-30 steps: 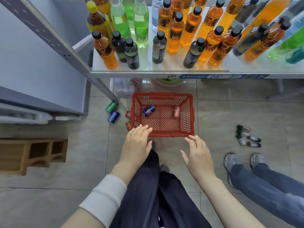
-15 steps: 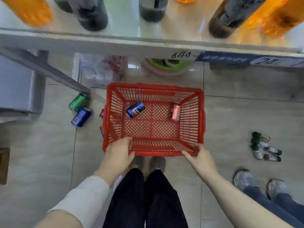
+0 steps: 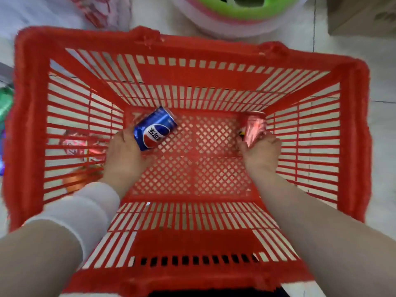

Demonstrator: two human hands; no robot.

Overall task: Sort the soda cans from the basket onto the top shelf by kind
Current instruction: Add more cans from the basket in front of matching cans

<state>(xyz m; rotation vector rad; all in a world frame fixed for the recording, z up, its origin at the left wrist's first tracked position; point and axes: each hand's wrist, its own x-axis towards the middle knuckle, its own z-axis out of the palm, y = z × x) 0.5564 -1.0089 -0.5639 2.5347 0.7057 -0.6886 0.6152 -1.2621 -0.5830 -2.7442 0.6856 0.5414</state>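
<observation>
Hands are both down inside the red basket (image 3: 188, 76), which fills nearly my whole view from above. My left hand (image 3: 124, 155) is at the left side of the mesh floor, fingers curled round the lower end of the blue soda can (image 3: 154, 131); the can is tilted, its top end pointing up and to the right, logo facing the camera. I read this as a closed grasp on the can, though the fingertips themselves are hidden beneath it. My right hand (image 3: 260, 150) is at the far right corner of the floor, closed round the red soda can (image 3: 254, 129); the can's upper part shows above the knuckles, blurred. Whether either can is clear of the mesh floor I cannot tell.

A white sleeve (image 3: 83, 213) covers the left forearm; the right forearm is bare.

Outside the basket, seen through the slats of the left wall, are a red-and-white can (image 3: 74, 144) and an orange one (image 3: 76, 181), both blurred. A green can (image 3: 5, 101) shows at the left edge of frame. Beyond the far rim sits a green-and-pink round container (image 3: 240, 13).
</observation>
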